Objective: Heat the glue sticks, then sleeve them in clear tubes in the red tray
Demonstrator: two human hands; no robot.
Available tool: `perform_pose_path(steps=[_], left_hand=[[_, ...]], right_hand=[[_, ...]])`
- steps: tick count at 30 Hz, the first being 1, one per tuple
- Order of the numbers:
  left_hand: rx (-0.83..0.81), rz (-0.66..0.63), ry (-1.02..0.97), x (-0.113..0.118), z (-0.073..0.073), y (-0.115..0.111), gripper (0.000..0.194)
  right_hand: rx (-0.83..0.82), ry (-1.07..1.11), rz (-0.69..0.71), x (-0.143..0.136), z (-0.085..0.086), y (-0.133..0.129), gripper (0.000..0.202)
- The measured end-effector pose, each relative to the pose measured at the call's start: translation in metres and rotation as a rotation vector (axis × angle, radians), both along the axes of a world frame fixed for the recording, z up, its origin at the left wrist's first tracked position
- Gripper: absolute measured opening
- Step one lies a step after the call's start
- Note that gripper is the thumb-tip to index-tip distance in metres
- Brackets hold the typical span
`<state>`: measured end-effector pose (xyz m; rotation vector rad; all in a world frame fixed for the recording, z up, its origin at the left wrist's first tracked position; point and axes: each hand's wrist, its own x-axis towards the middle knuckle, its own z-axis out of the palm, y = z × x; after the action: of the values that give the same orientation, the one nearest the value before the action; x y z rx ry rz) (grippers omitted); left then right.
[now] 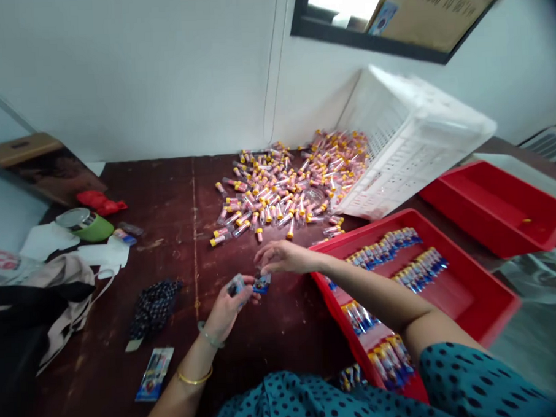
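In the head view my left hand (231,306) is closed round a small clear-and-blue packet (236,285), thumb on top. Just beside it, my right hand (280,257) pinches a small dark blue packet (261,284) at its upper edge; the printing is too small to read. Both hands are close together above the dark table. Beyond them lies a large heap of small clear tubes (277,199) with yellow caps and pink contents. To the left of my left forearm lies a flat blue-and-silver packet or stack of wrappers (155,373).
A red tray (465,280) with rows of blue-wrapped tubes stands at my right. Behind it are a tipped white plastic basket (396,160) and another red tray (494,205). On the left are a dark patterned cloth (154,307), a green container (92,226) and a bag (70,291).
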<state>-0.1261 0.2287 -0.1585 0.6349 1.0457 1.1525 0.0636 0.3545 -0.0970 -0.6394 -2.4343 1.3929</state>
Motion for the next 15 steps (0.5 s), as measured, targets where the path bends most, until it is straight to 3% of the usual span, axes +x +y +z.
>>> perform_pose_path(steps=[2, 5, 7, 11, 15], left_hand=[[-0.006, -0.015, 0.077, 0.0, -0.001, 0.006, 0.03], [-0.022, 0.093, 0.098, 0.002, -0.001, 0.011, 0.029], [-0.02, 0.122, 0.082, 0.003, 0.0, 0.011, 0.03], [0.038, 0.133, 0.112, 0.001, -0.002, 0.006, 0.028], [0.075, 0.112, 0.229, -0.003, -0.004, -0.004, 0.022]], right_hand=[[0.058, -0.165, -0.086, -0.003, -0.005, 0.017, 0.023], [0.224, -0.55, -0.532, 0.008, -0.014, 0.05, 0.027], [0.274, -0.693, -0.725, 0.02, -0.022, 0.069, 0.033], [0.203, -0.707, -0.726, 0.036, -0.04, 0.078, 0.03], [0.085, -0.575, -0.648, 0.044, -0.033, 0.053, 0.021]])
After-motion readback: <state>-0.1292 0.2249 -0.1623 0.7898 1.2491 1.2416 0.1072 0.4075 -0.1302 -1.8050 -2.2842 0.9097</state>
